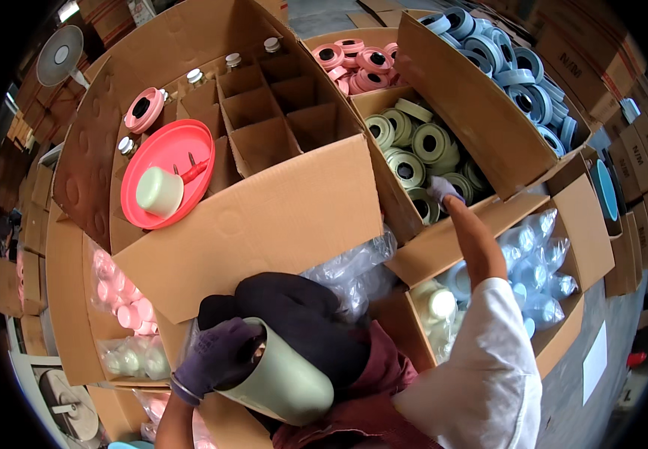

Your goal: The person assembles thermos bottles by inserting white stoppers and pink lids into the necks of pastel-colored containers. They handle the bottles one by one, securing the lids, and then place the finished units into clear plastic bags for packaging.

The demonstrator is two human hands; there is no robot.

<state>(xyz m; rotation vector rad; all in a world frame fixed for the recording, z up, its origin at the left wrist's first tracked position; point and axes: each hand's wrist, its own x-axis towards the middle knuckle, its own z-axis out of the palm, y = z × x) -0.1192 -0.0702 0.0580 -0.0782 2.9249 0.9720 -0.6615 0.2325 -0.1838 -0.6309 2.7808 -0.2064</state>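
My left hand (215, 355), in a purple-grey glove, is closed on the rim of a pale green plastic cylinder (279, 382). The cylinder is tilted above my lap, its open end toward the hand. My right hand (443, 188), in a light glove, reaches into a carton of green ring-shaped lids (430, 144) with dark centres. It touches the near lids; its fingertips are hidden, so I cannot tell whether it grips one.
A big divided carton (264, 217) holds a red tray (133, 161) with a pale green cup (159, 192) on it, a pink lid (144, 110) and capped bottles. Pink lids (369, 67) and blue lids (488, 49) fill cartons behind. Bagged blue pieces (537, 269) lie at right.
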